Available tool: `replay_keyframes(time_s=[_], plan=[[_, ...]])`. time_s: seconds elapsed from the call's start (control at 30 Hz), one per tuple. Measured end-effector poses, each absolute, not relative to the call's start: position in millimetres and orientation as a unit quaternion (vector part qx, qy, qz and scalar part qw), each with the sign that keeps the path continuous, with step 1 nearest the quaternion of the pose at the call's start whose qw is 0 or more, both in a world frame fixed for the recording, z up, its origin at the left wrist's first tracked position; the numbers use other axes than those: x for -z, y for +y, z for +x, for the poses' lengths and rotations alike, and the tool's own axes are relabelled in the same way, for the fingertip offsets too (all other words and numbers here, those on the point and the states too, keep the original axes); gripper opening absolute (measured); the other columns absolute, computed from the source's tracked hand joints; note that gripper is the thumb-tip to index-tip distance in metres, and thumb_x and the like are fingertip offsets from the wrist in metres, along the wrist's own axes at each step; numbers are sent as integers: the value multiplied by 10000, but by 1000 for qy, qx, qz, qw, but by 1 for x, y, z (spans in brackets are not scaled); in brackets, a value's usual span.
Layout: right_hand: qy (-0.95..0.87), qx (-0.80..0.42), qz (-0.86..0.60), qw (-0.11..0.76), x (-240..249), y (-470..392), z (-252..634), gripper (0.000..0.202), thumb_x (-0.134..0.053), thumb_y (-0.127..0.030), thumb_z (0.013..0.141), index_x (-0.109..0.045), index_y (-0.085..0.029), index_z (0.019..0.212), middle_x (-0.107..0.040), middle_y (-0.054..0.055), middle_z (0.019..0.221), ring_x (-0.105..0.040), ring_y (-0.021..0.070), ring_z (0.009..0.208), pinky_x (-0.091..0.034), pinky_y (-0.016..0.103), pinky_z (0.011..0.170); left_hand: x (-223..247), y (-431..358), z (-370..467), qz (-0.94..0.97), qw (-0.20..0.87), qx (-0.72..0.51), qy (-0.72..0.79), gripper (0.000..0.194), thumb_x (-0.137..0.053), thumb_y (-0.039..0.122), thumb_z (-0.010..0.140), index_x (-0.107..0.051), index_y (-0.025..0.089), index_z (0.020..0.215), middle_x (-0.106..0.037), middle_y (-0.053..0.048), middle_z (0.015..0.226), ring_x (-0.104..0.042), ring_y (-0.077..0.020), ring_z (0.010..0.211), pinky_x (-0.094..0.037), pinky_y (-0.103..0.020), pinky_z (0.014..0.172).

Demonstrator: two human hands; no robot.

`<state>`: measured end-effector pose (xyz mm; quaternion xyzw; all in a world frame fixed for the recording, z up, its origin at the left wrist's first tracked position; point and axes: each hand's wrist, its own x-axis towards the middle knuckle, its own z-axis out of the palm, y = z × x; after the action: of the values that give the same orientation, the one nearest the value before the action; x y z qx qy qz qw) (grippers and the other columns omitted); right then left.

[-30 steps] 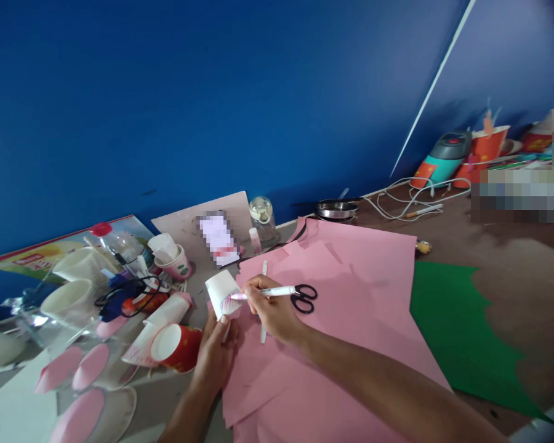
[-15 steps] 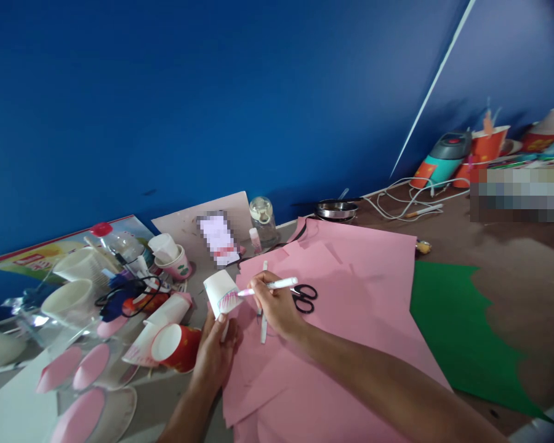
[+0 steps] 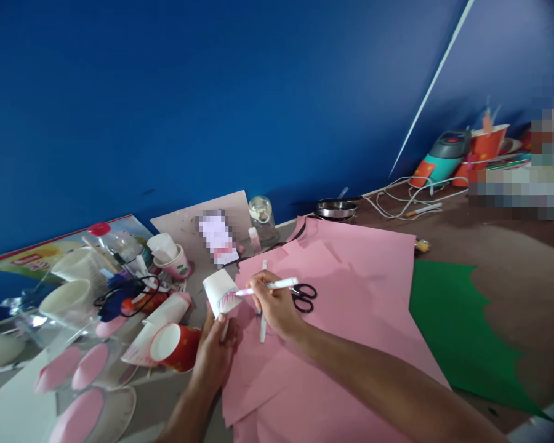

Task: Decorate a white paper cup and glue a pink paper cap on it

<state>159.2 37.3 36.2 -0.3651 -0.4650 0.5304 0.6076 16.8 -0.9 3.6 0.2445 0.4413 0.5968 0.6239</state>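
My left hand (image 3: 216, 347) grips a white paper cup (image 3: 219, 286), tilted, with pink strokes drawn on its side inside a curved outline. Pinched in my right hand (image 3: 272, 301) is a white marker (image 3: 281, 283), its pink tip at the cup's drawn patch. Black-handled scissors (image 3: 305, 298) lie just right of that hand, on pink paper sheets (image 3: 351, 344). A thin white strip (image 3: 263, 332) lies beneath my right wrist. Left of my left hand stands a red paper cup (image 3: 184, 347).
Paper cups, a clear bottle (image 3: 120, 243) and pink-and-white cut pieces crowd the left. A phone (image 3: 218, 237) leans at the back beside a glass jar (image 3: 261, 215). Green paper (image 3: 457, 332) lies right; white cables (image 3: 410, 197) and a teal container (image 3: 438, 166) sit far right.
The pink strokes on the cup look slightly fuller. Both hands keep nearly the same place, with the marker tip shifted a little left.
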Motion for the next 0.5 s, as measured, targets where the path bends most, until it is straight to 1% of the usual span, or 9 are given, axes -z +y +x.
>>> replay_keyframes(time_s=[0.17,0.27,0.4,0.5], plan=[[-461,-531,-364,611,-32,41,158,272,-535,-400,875,-519,-209,681,-398,-75,498,-347,103,475,-283,251,499,-1,0,16,228,629,-598,442,342,-862,363,662,-618,205,841,-521,72,690,-441,-55,521,-407,-205,512],[-463,-528,-371,608,-32,42,158,254,-530,-380,871,-530,-208,684,-404,-75,497,-354,104,476,-284,253,501,-1,0,15,224,629,-598,443,359,-866,362,655,-632,207,878,-516,74,675,-454,-58,522,-405,-203,506],[-462,-523,-377,609,-33,42,159,254,-525,-357,864,-520,-209,657,-397,-77,493,-349,101,475,-286,253,505,-1,0,15,202,626,-601,453,407,-887,355,618,-630,225,906,-552,71,699,-504,-71,556,-443,-217,550],[-457,-521,-373,617,-33,42,159,264,-532,-359,858,-505,-211,642,-392,-78,498,-341,97,474,-288,251,504,-1,0,14,212,631,-595,450,367,-870,365,649,-623,220,879,-519,77,664,-491,-68,543,-438,-213,547]])
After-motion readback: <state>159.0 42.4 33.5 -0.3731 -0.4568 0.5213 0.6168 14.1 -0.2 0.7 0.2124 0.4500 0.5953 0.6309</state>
